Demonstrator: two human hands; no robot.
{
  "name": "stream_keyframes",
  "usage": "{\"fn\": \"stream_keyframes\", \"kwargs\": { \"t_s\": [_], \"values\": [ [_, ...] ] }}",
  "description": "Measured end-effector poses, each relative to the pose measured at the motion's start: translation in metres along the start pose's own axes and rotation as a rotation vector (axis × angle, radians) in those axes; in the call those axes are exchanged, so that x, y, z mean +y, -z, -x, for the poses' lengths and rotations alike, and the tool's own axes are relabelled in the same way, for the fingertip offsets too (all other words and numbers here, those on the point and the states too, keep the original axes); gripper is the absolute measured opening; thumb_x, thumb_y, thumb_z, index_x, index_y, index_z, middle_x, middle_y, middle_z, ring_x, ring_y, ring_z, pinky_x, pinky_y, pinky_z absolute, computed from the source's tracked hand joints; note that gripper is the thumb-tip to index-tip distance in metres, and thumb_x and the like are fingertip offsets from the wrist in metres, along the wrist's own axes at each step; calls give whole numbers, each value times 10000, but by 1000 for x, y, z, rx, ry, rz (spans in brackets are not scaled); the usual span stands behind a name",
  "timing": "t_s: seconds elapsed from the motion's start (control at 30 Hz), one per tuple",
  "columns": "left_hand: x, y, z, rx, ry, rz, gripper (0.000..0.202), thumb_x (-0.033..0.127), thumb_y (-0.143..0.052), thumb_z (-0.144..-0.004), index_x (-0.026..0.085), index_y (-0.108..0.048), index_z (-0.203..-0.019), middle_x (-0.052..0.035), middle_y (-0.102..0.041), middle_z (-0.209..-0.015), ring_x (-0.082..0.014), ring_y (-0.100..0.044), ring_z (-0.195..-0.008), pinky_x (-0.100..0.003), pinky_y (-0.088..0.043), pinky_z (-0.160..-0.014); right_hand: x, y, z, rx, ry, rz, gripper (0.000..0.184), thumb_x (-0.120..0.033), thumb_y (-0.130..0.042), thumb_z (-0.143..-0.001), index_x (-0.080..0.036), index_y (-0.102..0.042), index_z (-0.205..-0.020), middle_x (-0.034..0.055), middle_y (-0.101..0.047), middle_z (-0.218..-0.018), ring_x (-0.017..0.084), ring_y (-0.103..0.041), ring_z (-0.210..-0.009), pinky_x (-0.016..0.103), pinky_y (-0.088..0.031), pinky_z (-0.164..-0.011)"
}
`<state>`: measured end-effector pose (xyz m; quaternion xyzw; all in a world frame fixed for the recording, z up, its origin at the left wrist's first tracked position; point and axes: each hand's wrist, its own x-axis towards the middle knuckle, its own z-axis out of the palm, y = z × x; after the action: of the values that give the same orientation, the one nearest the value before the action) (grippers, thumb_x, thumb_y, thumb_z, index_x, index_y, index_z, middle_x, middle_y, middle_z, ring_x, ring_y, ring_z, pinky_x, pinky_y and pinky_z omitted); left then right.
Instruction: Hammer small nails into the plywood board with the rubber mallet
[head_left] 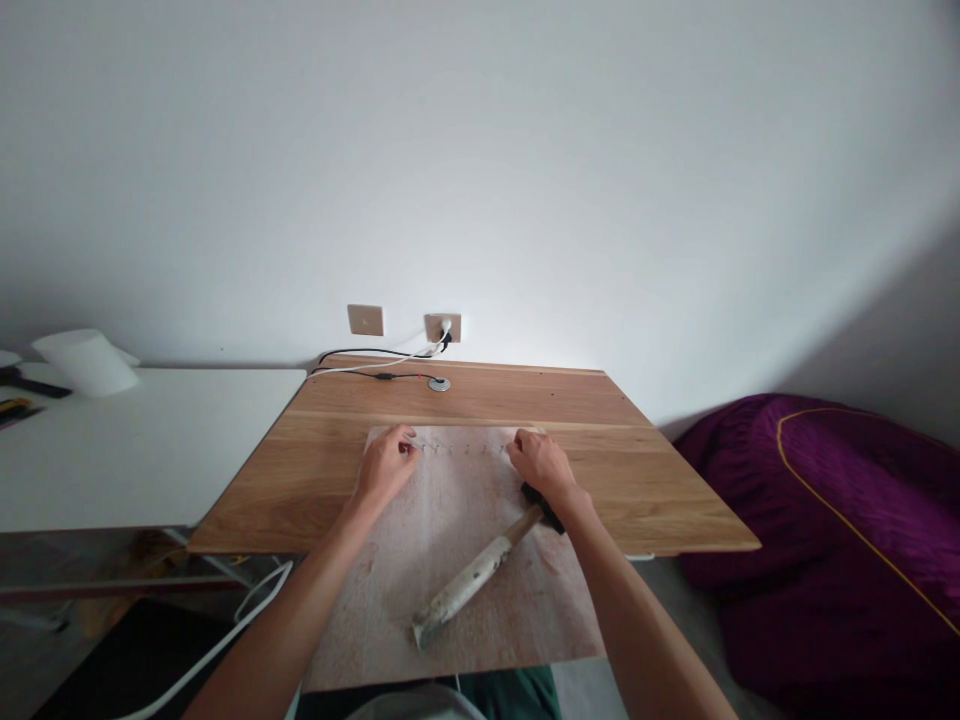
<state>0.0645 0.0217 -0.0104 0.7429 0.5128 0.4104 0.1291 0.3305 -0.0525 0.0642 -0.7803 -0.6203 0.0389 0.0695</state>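
- The left hand is placed at the far left part of a pale, worn board, its fingers bent together beside the left end of a row of small thin nails; whether anything is pinched there cannot be told.
- The right hand is set at the far right part of the board, fingers curled by the right end of the row; its grip, too, cannot be made out; the two hands are held well apart, with the nails between them.
- A hammer is laid slantwise on the board; its dark head is partly covered by the right forearm, and its whitish handle is pointed to the near left.
- The board is rested on a wooden table, its near part extended past the table's near edge.
- At the left, a white roll is seen on a white table; at the right, a purple cover with yellow piping is seen.
- On the far wall, a plug is fitted into a socket.
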Motion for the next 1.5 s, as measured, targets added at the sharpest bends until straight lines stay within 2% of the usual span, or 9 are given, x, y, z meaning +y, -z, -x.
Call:
{"fn": "stream_keyframes", "kwargs": {
  "t_s": [0.07,0.2,0.27,0.4,0.53,0.77,1.03,1.3,1.5],
  "values": [
    [0,0,0,-15,5,15,214,123,-623,-760,236,-685,-931,-17,-760,-846,-202,-708,-758,-305,-537,-737,1,-1,-1,-9,16,-8,315,-288,-460,-1026,-172,-753,-1015,143,-779,-1071,239,-724,-1007,268,-461,-779],
    [-1,1,-1,-45,6,47,215,106,-619,-754,231,-688,-915,-15,-762,-838,-195,-711,-761,-301,-539,-748,1,-5,-3,13,92,-19,324,-329,-482,-1042,-166,-705,-1209,137,-752,-1183,226,-689,-1085,266,-448,-882],
    [-1,1,-1,-49,12,65,206,103,-622,-752,225,-688,-904,-19,-762,-839,-197,-713,-765,-305,-543,-754,2,-7,-4,19,143,-18,323,-355,-514,-1042,-173,-690,-1243,125,-746,-1202,220,-671,-1116,263,-429,-935],
    [-1,1,-2,-46,15,68,216,85,-631,-744,217,-690,-904,-24,-759,-839,-207,-717,-784,-316,-549,-771,4,-10,-8,2,196,-6,271,-326,-514,-1055,-170,-731,-1104,113,-765,-1125,207,-684,-1072,250,-425,-920],
    [0,1,-1,-53,-13,58,235,59,-637,-755,209,-693,-927,-30,-757,-871,-208,-715,-820,-323,-554,-798,6,-14,-12,-10,220,5,262,-291,-503,-1063,-175,-738,-1074,115,-772,-1107,192,-693,-1053,239,-425,-898],
    [3,0,0,-102,-210,31,291,33,-649,-814,211,-720,-1033,-59,-754,-1070,-228,-686,-1030,-362,-535,-949,4,-14,-14,-10,242,27,284,-239,-483,-1053,-170,-758,-1041,129,-772,-1101,202,-699,-1038,247,-431,-874],
    [7,0,1,-138,-289,-72,207,71,-584,-926,212,-732,-962,-58,-745,-978,-234,-676,-981,-365,-521,-906,3,-10,-13,-9,270,27,276,-213,-495,-1035,-170,-765,-997,124,-779,-1082,202,-707,-1003,244,-432,-849],
    [12,3,3,-137,-277,-210,149,113,-587,-932,202,-704,-955,-69,-732,-978,-248,-665,-983,-369,-503,-891,4,-10,-12,6,290,-7,296,-162,-481,-1013,-181,-770,-1078,106,-781,-1117,195,-698,-1043,236,-431,-896],
    [10,3,2,-151,-268,-203,158,101,-573,-955,202,-695,-952,-70,-724,-975,-251,-656,-982,-371,-492,-882,5,-11,-12,17,303,-36,290,-173,-502,-1002,-178,-777,-1095,106,-780,-1124,200,-698,-1041,238,-435,-911]
  ]
}}
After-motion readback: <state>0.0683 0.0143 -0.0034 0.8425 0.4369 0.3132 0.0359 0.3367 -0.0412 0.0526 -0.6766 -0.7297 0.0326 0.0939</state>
